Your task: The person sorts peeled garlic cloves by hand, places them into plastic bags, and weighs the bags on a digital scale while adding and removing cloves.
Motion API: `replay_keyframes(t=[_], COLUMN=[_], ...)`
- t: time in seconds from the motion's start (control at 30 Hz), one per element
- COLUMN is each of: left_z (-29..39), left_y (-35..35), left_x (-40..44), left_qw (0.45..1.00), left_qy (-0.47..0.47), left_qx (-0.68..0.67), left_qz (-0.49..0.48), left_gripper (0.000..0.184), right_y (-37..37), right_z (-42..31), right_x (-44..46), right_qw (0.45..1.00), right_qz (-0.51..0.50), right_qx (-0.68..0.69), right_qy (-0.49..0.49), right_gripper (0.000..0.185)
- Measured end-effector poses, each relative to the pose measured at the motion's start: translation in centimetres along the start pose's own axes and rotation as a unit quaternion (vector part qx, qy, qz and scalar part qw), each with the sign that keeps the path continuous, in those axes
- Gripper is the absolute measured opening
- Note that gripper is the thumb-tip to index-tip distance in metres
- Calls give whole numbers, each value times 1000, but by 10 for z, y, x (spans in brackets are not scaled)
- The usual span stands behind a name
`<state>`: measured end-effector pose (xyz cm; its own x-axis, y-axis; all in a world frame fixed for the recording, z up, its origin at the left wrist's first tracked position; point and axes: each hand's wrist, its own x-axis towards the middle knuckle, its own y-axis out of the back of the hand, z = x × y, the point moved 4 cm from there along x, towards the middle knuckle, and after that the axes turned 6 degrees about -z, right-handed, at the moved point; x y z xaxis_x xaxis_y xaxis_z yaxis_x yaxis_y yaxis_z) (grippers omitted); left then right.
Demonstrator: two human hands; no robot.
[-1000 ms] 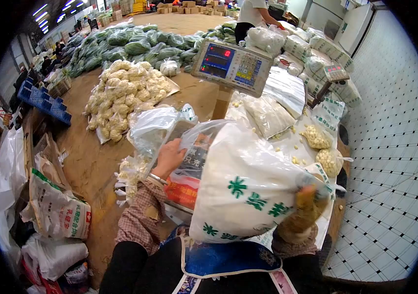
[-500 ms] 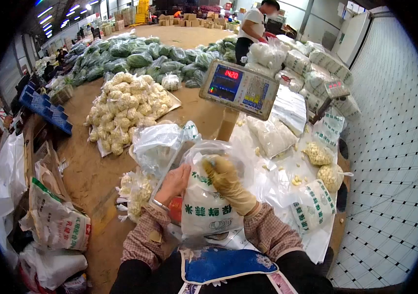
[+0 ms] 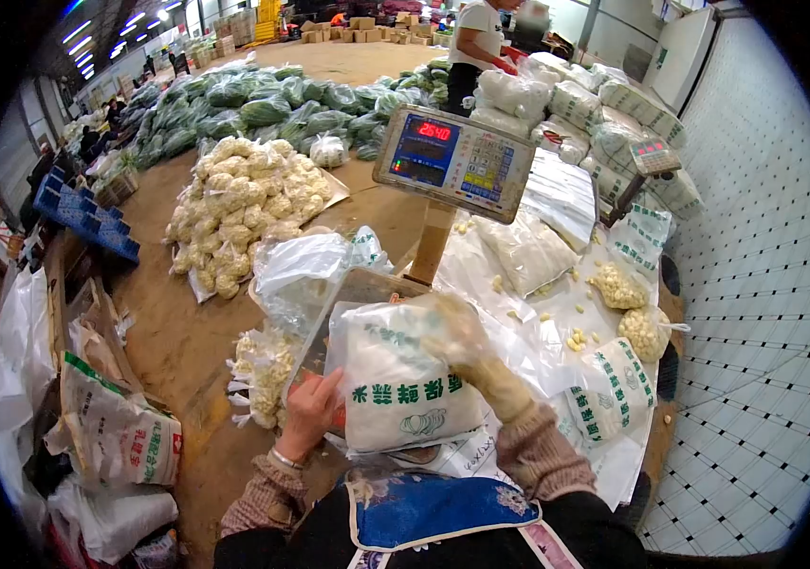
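Observation:
A full white plastic bag [image 3: 410,417] with green print and a garlic drawing lies on the scale's metal tray [image 3: 367,284], in front of my body. At the bag's left edge, the fingers of my bare left hand [image 3: 308,414] are closed on the plastic. My right hand [image 3: 462,334], in a tan glove, is over the bag's upper right part; motion blur hides its fingers. Behind the bag, the scale's display [image 3: 455,161] on a post shows red digits, apparently 2640.
Loose garlic cloves [image 3: 576,339] and small filled bags [image 3: 644,337] lie on the white-covered table at right. A heap of bagged garlic [image 3: 234,213] sits on the floor ahead, with green bagged vegetables [image 3: 263,104] behind. A person [image 3: 477,47] stands beside stacked white sacks [image 3: 576,104].
The bag's upper part has folded down, and it now lies flatter. My left hand has moved down its left edge; my gloved right hand has shifted right. The red reading has risen from about 1420.

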<state>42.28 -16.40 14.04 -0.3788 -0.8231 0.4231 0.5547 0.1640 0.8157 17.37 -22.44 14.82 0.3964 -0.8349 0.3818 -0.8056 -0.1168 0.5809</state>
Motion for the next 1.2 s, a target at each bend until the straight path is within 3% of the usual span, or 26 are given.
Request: replay_keyframes(t=[0.1, 0.13, 0.17, 0.2, 0.23, 0.3, 0.37, 0.43, 0.47, 0.5, 0.53, 0.57, 0.63, 0.77, 0.9, 0.93, 1.0, 1.03, 1.1, 1.13, 1.17, 1.2], left_z=[6, 19, 28, 28, 27, 16, 20, 22, 21, 23, 28, 29, 45, 52, 64, 60, 54, 61, 63, 53, 50, 47], left_y=[-7, 0, 3, -6, -10, -38, -39, -43, -45, -52, -55, -55, -53, -41, -17, -17, -28, -22, -3, -10, -17, -16], left_x=[-32, -35, -41, -54, -58, -63, -42, -29, -24, -18, -12, -10, -1, 16, 33, 36, 43, 52, 64, 69, 78, 86], left_qw=[998, 992, 980, 963, 963, 873, 864, 773, 773, 685, 577, 578, 429, 429, 452, 549, 471, 472, 657, 595, 542, 527], left_qy=[32, 66, 100, 204, 207, 343, 338, 418, 417, 390, 352, 350, 356, 278, 271, 236, 271, 272, 372, 324, 215, 219], left_qx=[-24, -8, 9, -83, -83, -345, -372, -469, -471, -612, -737, -737, -826, -855, -848, -799, -837, -836, -655, -734, -811, -819], left_qz=[44, 107, 171, 153, 153, -41, -38, -83, -81, -57, -30, -28, -84, -90, -53, -66, -65, -63, -22, -53, -54, -59], left_gripper=[40, 38, 36, 31, 31, 28, 31, 34, 34, 38, 42, 42, 48, 47, 44, 42, 36, 36, 34, 34, 33, 33], right_y=[-3, -5, -11, -12, -10, -11, -3, 1, -7, -7, -10, -13, -1, 25, 16, 13, 8, 7, 7, 9, 14, 20], right_z=[7, 9, 11, 12, 15, 19, 15, 13, 34, 31, 30, 27, 15, -39, -32, -27, -23, -23, -31, -37, -48, -62], right_x=[-49, -64, -80, -88, -92, -96, -81, -70, -70, -68, -67, -64, -57, -39, -32, -32, -32, -31, -24, -19, -13, -6], right_qw=[975, 964, 975, 979, 980, 974, 970, 946, 950, 951, 913, 857, 847, 774, 723, 714, 703, 699, 694, 691, 688, 702], right_qz=[116, 140, 117, 91, 88, 26, 8, -67, -58, -59, -61, -62, -67, -71, -69, -66, -64, -65, -68, -70, -73, -29], right_qx=[162, 192, 118, 44, 44, 107, 145, 135, 132, 130, 264, 394, 381, 510, 605, 620, 639, 646, 654, 658, 663, 647], right_qy=[-101, -120, -148, -174, -175, -197, -196, -286, -275, -274, -304, -326, -365, -370, -326, -320, -306, -300, -293, -290, -284, -296], right_gripper=[46, 46, 58, 70, 70, 69, 68, 68, 65, 65, 63, 61, 56, 51, 51, 51, 51, 51, 51, 50, 51, 49])
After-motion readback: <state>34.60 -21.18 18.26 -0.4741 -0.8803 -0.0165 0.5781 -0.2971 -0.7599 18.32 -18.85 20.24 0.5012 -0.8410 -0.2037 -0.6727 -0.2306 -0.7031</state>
